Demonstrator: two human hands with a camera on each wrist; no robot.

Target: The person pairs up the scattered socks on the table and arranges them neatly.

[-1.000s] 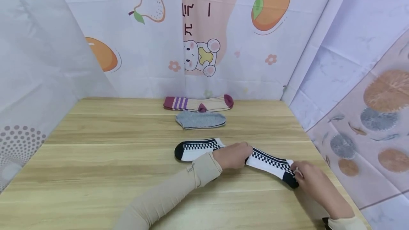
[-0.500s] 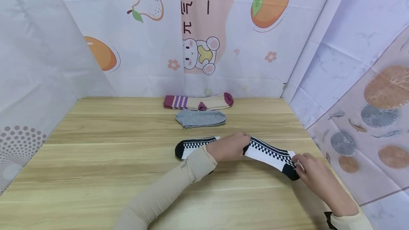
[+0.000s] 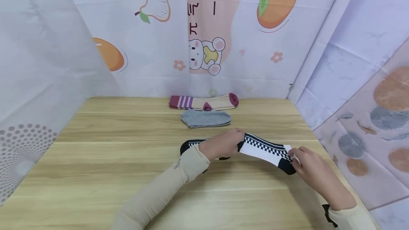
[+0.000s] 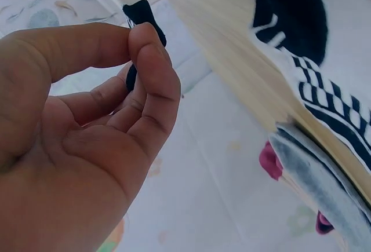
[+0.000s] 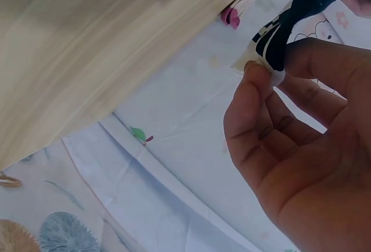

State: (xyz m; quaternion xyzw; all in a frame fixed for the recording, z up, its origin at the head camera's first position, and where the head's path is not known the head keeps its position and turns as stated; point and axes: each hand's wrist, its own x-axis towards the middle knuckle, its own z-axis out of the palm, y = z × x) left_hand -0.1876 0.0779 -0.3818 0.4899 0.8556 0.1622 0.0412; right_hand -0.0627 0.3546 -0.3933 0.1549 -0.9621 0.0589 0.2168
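Observation:
A white sock with black checks (image 3: 260, 149) is stretched between both hands, raised off the table, its black patch sagging near the right end. My left hand (image 3: 223, 144) pinches its black left end between thumb and fingers, as the left wrist view shows with the hand (image 4: 110, 107) close up. At the other end my right hand (image 3: 311, 168) pinches the white cuff; the right wrist view has this hand (image 5: 307, 124) with thumb and forefinger together on the fabric. A matching checked sock (image 3: 186, 146) lies on the table, mostly hidden behind the left hand and sleeve.
Behind the hands, a folded grey sock pair (image 3: 206, 118) lies on the wooden table (image 3: 96, 173). Farther back is a cream and maroon sock pair (image 3: 204, 102) with purple stripes. Printed curtains (image 3: 140, 63) hang at the table's back and sides.
Both hands have lifted the checked sock off the table and drawn it slightly away from the front edge. The camera view has shifted a little; the other socks stay put.

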